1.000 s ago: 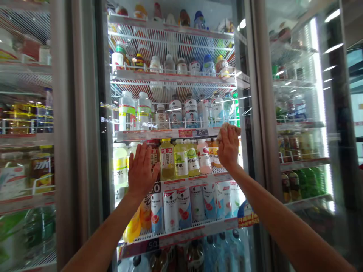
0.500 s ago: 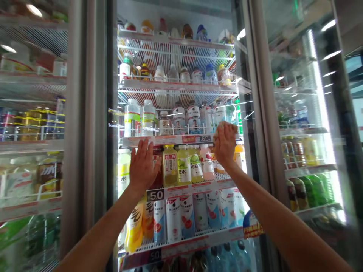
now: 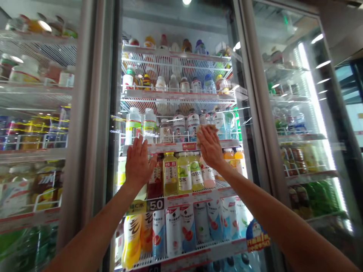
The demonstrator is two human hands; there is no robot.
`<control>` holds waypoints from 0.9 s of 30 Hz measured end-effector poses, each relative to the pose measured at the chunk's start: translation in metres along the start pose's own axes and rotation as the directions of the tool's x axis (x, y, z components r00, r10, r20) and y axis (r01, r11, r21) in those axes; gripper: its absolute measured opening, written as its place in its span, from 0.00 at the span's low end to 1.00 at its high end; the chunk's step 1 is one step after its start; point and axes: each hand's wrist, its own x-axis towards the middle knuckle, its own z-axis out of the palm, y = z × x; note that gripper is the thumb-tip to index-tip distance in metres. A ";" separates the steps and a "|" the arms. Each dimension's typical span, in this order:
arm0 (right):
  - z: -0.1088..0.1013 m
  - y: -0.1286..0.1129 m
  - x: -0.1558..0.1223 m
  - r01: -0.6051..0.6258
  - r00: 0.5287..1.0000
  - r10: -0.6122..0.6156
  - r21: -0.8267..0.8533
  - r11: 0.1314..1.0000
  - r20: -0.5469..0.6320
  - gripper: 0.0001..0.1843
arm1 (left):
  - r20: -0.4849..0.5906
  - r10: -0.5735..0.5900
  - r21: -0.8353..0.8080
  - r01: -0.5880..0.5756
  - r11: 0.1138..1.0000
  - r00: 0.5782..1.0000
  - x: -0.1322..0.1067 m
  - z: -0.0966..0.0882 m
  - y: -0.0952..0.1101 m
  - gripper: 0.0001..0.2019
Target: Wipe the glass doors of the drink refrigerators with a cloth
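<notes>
My left hand [image 3: 138, 161] lies flat against the glass door [image 3: 172, 20] of a drinks cooler, fingers up and thumb out to the side. It holds nothing. On the right, my right hand [image 3: 211, 149] presses a crumpled, light brown cloth [image 3: 214, 129] to the same pane. Most of the cloth is hidden under the palm and fingers. Behind the glass, both hands overlap the shelf edge [image 3: 170, 147] and the bottles near it, including a yellow bottle [image 3: 170, 175] between them.
More shelves of bottles fill the cooler above and below. A metal door frame [image 3: 90, 124] stands at left, another frame [image 3: 256, 109] at right, with neighbouring cooler doors beyond. A round blue and red sticker [image 3: 257, 235] is low on the right. Lights reflect in the panes.
My right hand has slid left across the glass with the cloth. My left hand stays flat on the pane in nearly the same spot. The view has tilted slightly upward.
</notes>
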 end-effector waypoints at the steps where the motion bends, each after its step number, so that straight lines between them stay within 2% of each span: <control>1: 0.000 -0.003 0.000 0.052 0.998 -0.052 0.003 0.999 0.032 0.28 | -0.002 0.004 0.000 -0.004 1.000 1.000 0.001 -0.001 0.000 0.32; 2: 0.000 -0.001 0.000 0.065 0.997 -0.064 -0.001 0.998 0.039 0.27 | -0.003 0.007 0.005 -0.007 1.000 1.000 0.002 -0.001 0.000 0.32; 4: -0.002 0.014 0.005 -0.044 0.999 0.044 -0.020 0.999 -0.032 0.27 | -0.002 0.001 0.025 -0.001 1.000 1.000 0.004 -0.004 -0.002 0.31; 6: -0.001 0.033 0.016 -0.242 0.958 0.237 -0.013 0.970 -0.161 0.29 | 0.001 -0.019 0.041 0.019 0.999 1.000 0.008 -0.006 -0.005 0.31; 8: 0.002 0.039 0.029 -0.348 0.913 0.342 0.014 0.938 -0.223 0.31 | 0.008 -0.033 0.052 0.032 0.998 0.999 0.012 -0.007 -0.007 0.30; 10: 0.006 0.029 0.038 -0.277 0.944 0.276 0.018 0.961 -0.179 0.31 | 0.013 -0.027 0.059 0.026 0.998 1.000 0.015 -0.008 -0.008 0.30; 12: 0.009 0.013 0.041 -0.075 0.994 0.076 0.009 0.997 -0.076 0.29 | 0.002 -0.015 0.060 0.015 0.998 1.000 0.017 -0.008 -0.009 0.30; 14: 0.008 0.006 0.040 0.078 0.997 -0.078 -0.001 0.997 -0.004 0.27 | -0.016 -0.022 0.057 0.022 0.998 1.000 0.020 -0.009 -0.012 0.31; 15: 0.006 0.009 0.041 0.073 0.997 -0.074 -0.015 0.997 -0.008 0.26 | -0.021 -0.035 0.055 0.036 0.998 0.999 0.022 -0.010 -0.013 0.31; 16: 0.004 0.015 0.043 0.013 0.999 -0.014 -0.034 0.999 -0.042 0.25 | -0.020 -0.051 0.055 0.052 0.997 0.998 0.024 -0.011 -0.015 0.31; 17: 0.003 0.024 0.047 -0.082 0.992 0.077 -0.051 0.995 -0.096 0.25 | -0.015 -0.068 0.056 0.069 0.996 0.998 0.025 -0.011 -0.017 0.32; 19: 0.004 0.038 0.061 -0.262 0.948 0.246 -0.055 0.964 -0.203 0.27 | 0.001 -0.085 0.063 0.085 0.994 0.996 0.028 -0.012 -0.020 0.32; 21: 0.010 0.038 0.075 -0.306 0.928 0.288 -0.044 0.951 -0.237 0.28 | 0.009 -0.075 0.077 0.074 0.994 0.997 0.029 -0.013 -0.023 0.32; 22: 0.014 0.031 0.081 -0.265 0.944 0.251 -0.039 0.963 -0.214 0.28 | 0.006 -0.065 0.082 0.064 0.995 0.998 0.030 -0.013 -0.024 0.32; 24: 0.021 0.009 0.089 -0.097 0.988 0.094 -0.019 0.995 -0.120 0.26 | -0.001 -0.043 0.086 0.042 0.995 0.999 0.030 -0.013 -0.026 0.32; 26: 0.024 -0.010 0.092 0.096 0.995 -0.096 0.020 0.995 -0.011 0.25 | 0.001 -0.031 0.086 0.031 0.996 1.000 0.030 -0.014 -0.027 0.32; 27: 0.024 -0.015 0.093 0.140 0.990 -0.141 0.038 0.989 0.018 0.26 | 0.008 -0.029 0.088 0.028 0.996 1.000 0.030 -0.014 -0.027 0.32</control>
